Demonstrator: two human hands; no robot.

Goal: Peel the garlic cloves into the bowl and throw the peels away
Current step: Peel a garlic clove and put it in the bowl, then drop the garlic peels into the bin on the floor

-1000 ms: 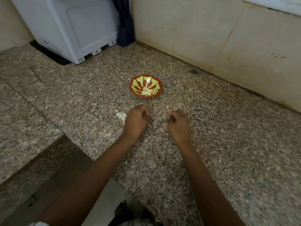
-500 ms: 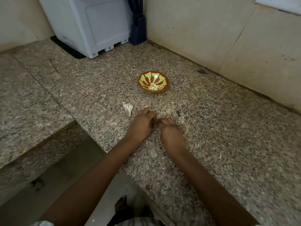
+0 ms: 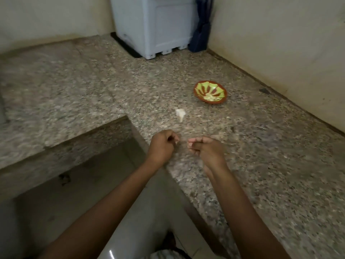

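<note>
A red and green bowl (image 3: pixel 197 86) sits on the granite counter (image 3: pixel 261 156) and holds several pale peeled garlic cloves (image 3: pixel 210 97). A white garlic piece (image 3: pixel 180 114) lies on the counter between the bowl and my hands. My left hand (image 3: pixel 161 146) hovers over the counter's front edge, fingers curled, pinching a small pale scrap of garlic peel (image 3: pixel 176 141). My right hand (image 3: pixel 205 149) is just to its right, fingers curled around a pale bit of peel; the blur hides its shape. A narrow gap separates the two hands.
A white appliance (image 3: pixel 155 25) and a dark blue object (image 3: pixel 201 34) stand in the far corner. Walls close the back and right sides. The counter makes an inner corner (image 3: pixel 130 118) with floor (image 3: pixel 93 193) below. A dark speck (image 3: pixel 264 90) lies near the wall.
The view swung left and back, so the bowl now sits to the upper right. My hands came together on the counter, then lifted off it and parted slightly, fingers still curled.
</note>
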